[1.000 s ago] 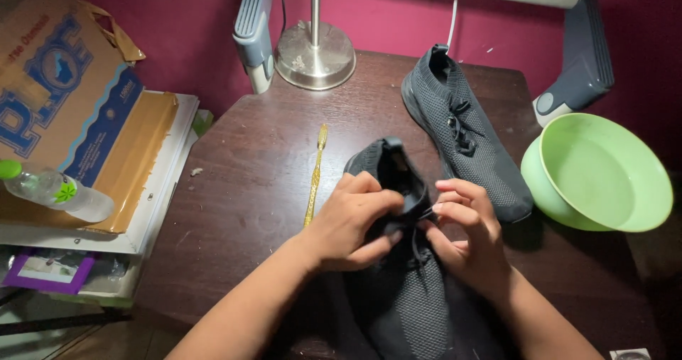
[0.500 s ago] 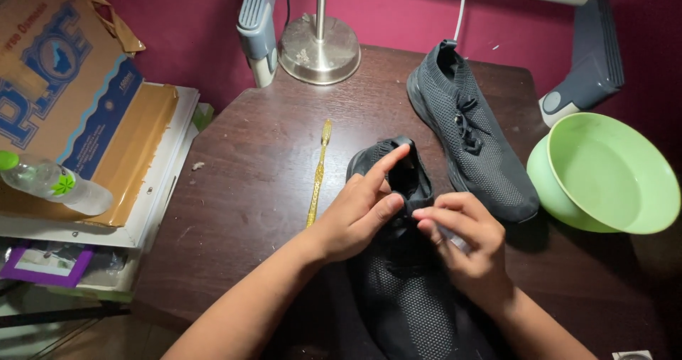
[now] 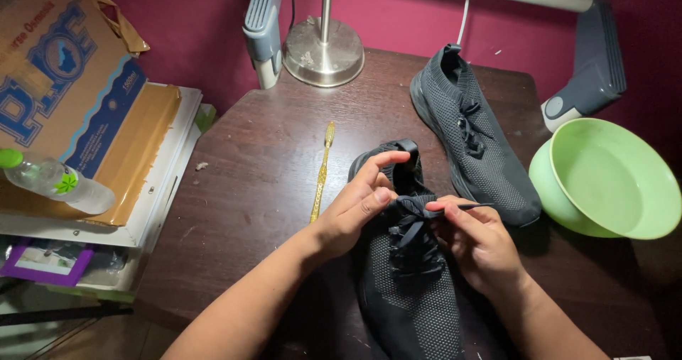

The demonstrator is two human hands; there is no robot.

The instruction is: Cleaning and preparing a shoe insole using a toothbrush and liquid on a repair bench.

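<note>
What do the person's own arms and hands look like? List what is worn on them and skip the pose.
Both forearms come in bare from the lower edge of the view, with no sleeve in sight. The left hand and the right hand wear no gloves. No ring, watch or bracelet shows on either hand or wrist. The fingernails are short and unpainted, as far as the picture shows.

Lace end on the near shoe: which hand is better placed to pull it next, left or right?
Probably right. The right hand already pinches the lace end between its fingertips. The left hand rests on the near shoe at the knot and collar, so it seems better suited to steadying.
</note>
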